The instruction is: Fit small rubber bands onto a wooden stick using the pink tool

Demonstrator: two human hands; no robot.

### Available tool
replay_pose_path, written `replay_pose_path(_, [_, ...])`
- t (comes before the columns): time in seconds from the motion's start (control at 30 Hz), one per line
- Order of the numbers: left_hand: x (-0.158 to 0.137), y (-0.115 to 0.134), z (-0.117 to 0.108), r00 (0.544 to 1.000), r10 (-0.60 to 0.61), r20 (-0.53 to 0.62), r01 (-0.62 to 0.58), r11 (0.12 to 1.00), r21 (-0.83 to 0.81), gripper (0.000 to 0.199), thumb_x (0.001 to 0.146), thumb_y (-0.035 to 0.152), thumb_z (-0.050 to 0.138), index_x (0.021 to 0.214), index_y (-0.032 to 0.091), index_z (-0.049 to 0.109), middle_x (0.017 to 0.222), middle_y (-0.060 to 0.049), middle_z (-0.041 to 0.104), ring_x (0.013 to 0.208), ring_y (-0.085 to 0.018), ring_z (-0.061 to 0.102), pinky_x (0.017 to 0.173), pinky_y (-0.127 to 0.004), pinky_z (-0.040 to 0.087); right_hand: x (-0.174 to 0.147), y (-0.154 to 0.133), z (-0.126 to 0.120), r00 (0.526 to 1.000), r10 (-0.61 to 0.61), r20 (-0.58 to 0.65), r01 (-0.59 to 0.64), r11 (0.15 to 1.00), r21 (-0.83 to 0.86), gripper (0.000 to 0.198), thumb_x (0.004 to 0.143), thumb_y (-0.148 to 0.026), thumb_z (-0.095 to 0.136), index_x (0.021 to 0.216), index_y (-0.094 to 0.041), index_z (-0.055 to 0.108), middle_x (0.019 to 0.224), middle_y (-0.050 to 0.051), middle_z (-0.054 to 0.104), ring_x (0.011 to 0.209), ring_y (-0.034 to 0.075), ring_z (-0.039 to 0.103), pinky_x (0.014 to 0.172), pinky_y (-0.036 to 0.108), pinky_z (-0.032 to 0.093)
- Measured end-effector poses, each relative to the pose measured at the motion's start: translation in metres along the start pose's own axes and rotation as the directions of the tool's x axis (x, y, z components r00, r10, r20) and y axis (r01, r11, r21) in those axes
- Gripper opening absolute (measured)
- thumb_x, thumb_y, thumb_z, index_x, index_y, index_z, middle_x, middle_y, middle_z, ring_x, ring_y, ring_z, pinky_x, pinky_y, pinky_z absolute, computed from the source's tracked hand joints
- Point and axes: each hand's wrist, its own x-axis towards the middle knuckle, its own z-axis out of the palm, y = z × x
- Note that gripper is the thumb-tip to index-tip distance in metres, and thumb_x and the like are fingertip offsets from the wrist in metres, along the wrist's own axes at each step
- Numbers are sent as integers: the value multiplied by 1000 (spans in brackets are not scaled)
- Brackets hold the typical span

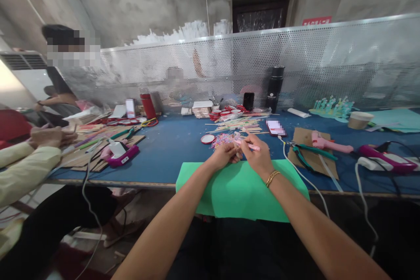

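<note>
Both hands meet over the near edge of the table, above a green sheet (243, 190) that hangs over it. My left hand (223, 155) is closed in a pinch; what is between its fingertips is too small to make out. My right hand (259, 159) grips a slim pink pen-like tool (253, 147), its tip end close to the left fingers. Just beyond the hands lies a loose pile of small, thin pastel pieces (221, 141). Beside the pile, to the left, is a round white lid with a red rim (208, 139).
Thin sticks (239, 124) and a lit phone (275, 127) lie behind. At right are teal pliers (303, 157), a pink glue gun (331, 143), a purple device (387, 159) and a paper cup (360, 120). A co-worker's hands (49, 137) are at left. White cables hang over the edge.
</note>
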Motion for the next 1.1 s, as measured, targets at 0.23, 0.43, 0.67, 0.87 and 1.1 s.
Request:
replay_pose_path(0.23, [0, 1, 0, 1000, 5, 1, -5, 1000, 17, 53, 69, 65, 71, 71, 14, 58, 59, 0, 60, 51, -8, 53, 53, -22, 43, 0, 0, 0, 1000, -11, 12, 11, 1000, 19, 19, 90, -27, 51, 72, -24, 54, 63, -1, 60, 59, 16, 56, 64, 29, 43])
replay_pose_path(0.43, [0, 0, -1, 1000, -11, -8, 11, 1000, 26, 51, 69, 63, 72, 72, 14, 60, 59, 0, 60, 50, -8, 52, 53, -23, 43, 1, 0, -1, 998, 25, -61, -26, 1000, -4, 15, 90, -27, 51, 76, -23, 57, 70, 1, 64, 65, 18, 60, 65, 29, 44])
replay_pose_path(0.67, [1, -1, -2, 1000, -14, -3, 14, 1000, 12, 52, 69, 64, 72, 74, 13, 59, 60, 0, 60, 50, -8, 53, 53, -23, 44, 0, -2, -3, 1000, 19, 13, -20, 991, 135, 12, 89, -27, 53, 88, -23, 65, 83, 3, 70, 75, 19, 65, 72, 30, 49])
replay_pose_path(0.87, [2, -3, -1, 1000, 4, 14, -4, 1000, 23, 56, 67, 69, 70, 72, 14, 59, 59, 0, 60, 49, -8, 52, 52, -22, 43, -1, -1, 0, 997, 68, -48, -61, 988, 139, 5, 84, -24, 56, 80, -23, 58, 73, 1, 66, 69, 19, 62, 68, 30, 48])
replay_pose_path(1.1, [1, -2, 0, 1000, 17, 17, -17, 1000, 2, 57, 68, 69, 69, 74, 14, 59, 60, 1, 60, 50, -7, 52, 51, -21, 43, 0, -3, -2, 1000, 5, -8, -4, 997, 80, 13, 86, -24, 54, 74, -23, 55, 69, 0, 64, 66, 18, 60, 71, 31, 46])
